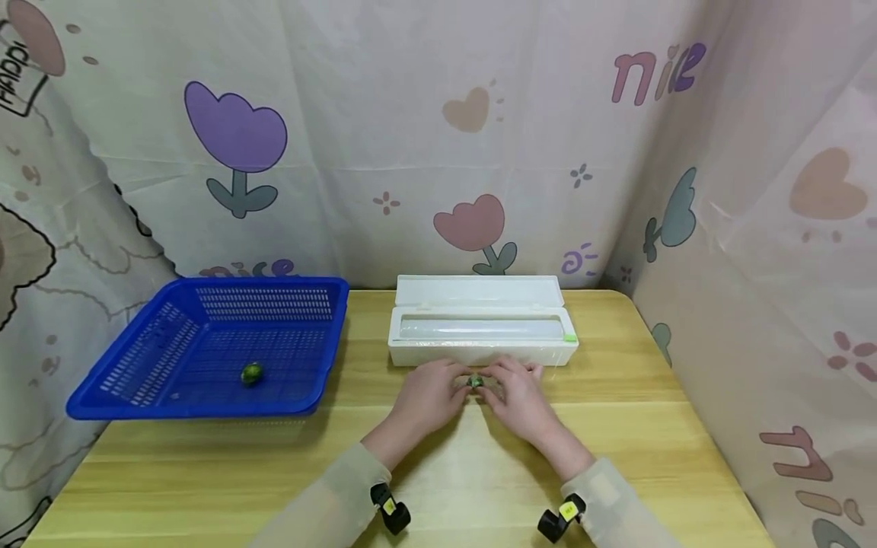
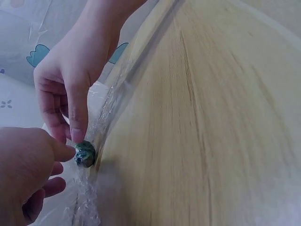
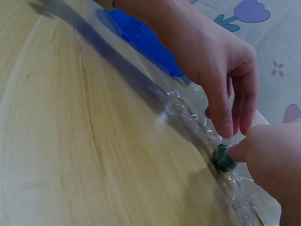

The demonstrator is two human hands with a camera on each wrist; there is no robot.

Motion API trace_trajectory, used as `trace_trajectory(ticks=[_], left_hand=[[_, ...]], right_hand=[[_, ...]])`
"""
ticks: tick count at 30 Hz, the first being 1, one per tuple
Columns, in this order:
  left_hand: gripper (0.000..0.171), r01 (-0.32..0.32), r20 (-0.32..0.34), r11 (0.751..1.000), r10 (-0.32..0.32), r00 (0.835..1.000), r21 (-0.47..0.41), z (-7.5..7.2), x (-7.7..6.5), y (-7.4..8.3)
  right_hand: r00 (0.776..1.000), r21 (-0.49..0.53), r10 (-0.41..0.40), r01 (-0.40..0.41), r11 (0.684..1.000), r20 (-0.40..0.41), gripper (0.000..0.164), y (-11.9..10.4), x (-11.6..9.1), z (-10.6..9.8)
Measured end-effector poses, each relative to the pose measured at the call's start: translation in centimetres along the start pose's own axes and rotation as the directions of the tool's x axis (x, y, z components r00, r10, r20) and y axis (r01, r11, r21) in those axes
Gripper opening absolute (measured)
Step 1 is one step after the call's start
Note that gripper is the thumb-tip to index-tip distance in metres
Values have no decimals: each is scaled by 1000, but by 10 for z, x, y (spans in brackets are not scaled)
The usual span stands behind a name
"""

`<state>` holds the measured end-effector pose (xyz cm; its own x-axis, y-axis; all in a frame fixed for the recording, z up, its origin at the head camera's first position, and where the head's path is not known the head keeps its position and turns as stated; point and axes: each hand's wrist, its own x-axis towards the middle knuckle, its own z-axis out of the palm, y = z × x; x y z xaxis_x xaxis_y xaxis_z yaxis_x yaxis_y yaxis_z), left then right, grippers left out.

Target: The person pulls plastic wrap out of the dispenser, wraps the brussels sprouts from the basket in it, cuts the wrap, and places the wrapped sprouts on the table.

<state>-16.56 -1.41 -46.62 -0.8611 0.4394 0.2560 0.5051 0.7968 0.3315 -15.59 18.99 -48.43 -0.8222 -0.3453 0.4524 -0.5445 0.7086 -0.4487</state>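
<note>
Sleeves (image 1: 336, 495), 2x, pale, nearest cam, each w/ black wrist unit (image 1: 563, 519), this side of the fingers.
L hand (image 1: 428, 392) & R hand (image 1: 517, 397): thumbs and fingers curled in, tips gripping opp. sides of 1x small green ball (image 1: 476, 381), bet. them.
Clear film (image 2: 87, 202), crinkled, running out by the fingertips; too blurred to tell if it goes fully round ball.
White box (image 1: 418, 355), long, lid up, just beyond fingertips; pale roll (image 1: 479, 329) inside, green tag (image 1: 570, 338) at R front corner.
Blue basket (image 1: 205, 413), perforated, well L of fingers; 2nd green ball (image 1: 252, 373) on its floor.
Table (image 1: 473, 502), light wood, beneath hands.
Printed cloth (image 1: 384, 91), flowers/hearts, beyond box & both sides.
</note>
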Motion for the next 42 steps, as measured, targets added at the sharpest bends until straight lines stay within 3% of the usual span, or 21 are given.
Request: trace_trajectory(ticks=[7,20,34,42], left_hand=[[30,-28,-34,999,27,999,-26,-3,-9,-7],[30,-57,-34,998,56,998,-16,-2,-16,-13],[29,-56,-23,995,54,998,-77,0,0,-4],[18,-119,40,993,119,992,-2,3,8,1]], right_hand=[[999,13,11,-11,1000,-33,30,1,-6,-8],[998,19,25,-23,1000,-64,26,8,-18,-17],[999,26,23,-22,999,-48,28,12,-20,-16],[998,29,45,-44,999,-50,30,16,-24,-21]])
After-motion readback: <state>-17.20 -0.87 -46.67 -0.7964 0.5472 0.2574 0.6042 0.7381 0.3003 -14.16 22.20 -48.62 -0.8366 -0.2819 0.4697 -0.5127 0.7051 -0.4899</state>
